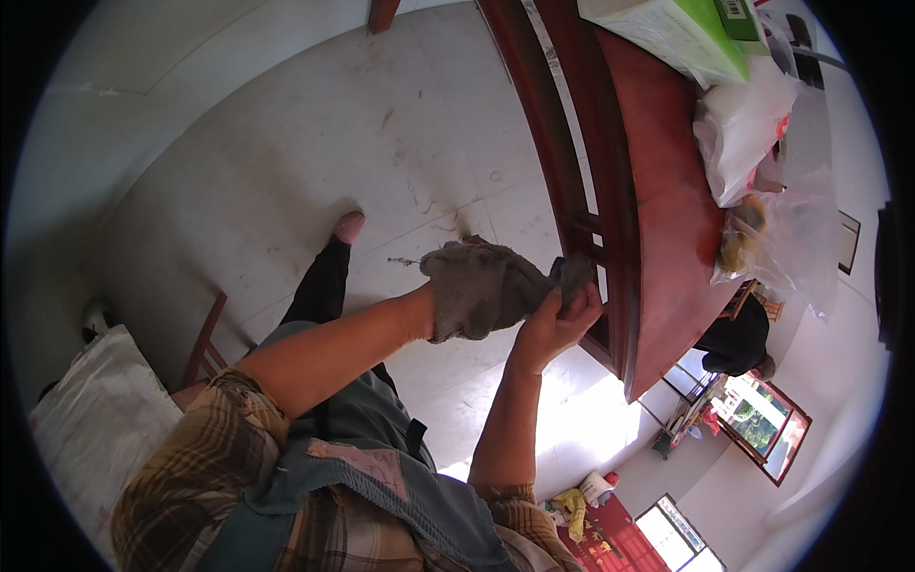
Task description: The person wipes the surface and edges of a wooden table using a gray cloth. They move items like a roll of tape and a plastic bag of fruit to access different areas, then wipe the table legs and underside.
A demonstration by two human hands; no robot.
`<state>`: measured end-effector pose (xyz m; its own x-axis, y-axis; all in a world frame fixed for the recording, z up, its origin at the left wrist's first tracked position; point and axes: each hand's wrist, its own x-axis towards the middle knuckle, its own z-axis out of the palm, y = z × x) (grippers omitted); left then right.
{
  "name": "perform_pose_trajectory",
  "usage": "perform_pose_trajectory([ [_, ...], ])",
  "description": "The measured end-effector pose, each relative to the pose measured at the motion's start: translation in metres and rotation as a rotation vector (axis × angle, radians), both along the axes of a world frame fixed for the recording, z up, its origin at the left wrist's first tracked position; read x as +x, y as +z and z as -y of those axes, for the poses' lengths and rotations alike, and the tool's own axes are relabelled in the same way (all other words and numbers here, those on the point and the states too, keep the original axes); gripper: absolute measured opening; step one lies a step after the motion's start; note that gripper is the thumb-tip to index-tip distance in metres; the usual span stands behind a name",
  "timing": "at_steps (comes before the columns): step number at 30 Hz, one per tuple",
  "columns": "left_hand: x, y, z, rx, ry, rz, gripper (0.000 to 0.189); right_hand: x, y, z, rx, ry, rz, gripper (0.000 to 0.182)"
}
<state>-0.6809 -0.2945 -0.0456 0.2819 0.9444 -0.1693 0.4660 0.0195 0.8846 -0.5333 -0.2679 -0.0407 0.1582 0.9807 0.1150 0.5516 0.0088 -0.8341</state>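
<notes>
A worn grey fabric mitt or cloth [486,286] covers my left hand, whose bare wrist [418,314] enters at its frayed edge. The covering hides the fingers, so their pose cannot be seen. My right hand [561,322] pinches a dark grey bunched part of fabric [570,275] at the far end of the covering, between thumb and fingers. Both hands are in front of my body, above the tiled floor and beside the edge of a red wooden table [672,214]. Loose threads hang from the mitt or cloth on its left side.
On the table lie a green and white package [686,36], a white plastic bag [743,129] and a clear bag with yellowish items [743,236]. A wooden chair [204,336] stands at left. A person in dark clothes [740,336] is beyond the table, near a window.
</notes>
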Motion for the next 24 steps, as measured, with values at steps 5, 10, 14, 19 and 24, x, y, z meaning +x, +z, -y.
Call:
perform_pose_trajectory([
  [5,-0.004,-0.009,-0.007,-0.059,0.082,0.503,0.030,-0.018,0.004,-0.017,0.068,0.238,0.615,0.058],
  [10,0.000,-0.028,-0.006,-0.048,0.185,0.569,0.031,-0.028,0.003,-0.040,-0.280,0.300,0.800,0.075],
  [14,0.000,-0.019,-0.013,-0.058,0.157,0.411,0.030,-0.036,0.000,-0.045,-0.417,0.234,0.865,0.079],
  [19,0.006,0.003,-0.012,-0.151,-0.002,0.129,0.029,-0.031,0.014,-0.044,-0.458,0.345,1.016,0.080],
  [24,-0.001,0.045,0.004,-0.118,0.134,-0.033,0.049,-0.017,0.016,-0.022,-0.245,0.405,0.788,0.080],
])
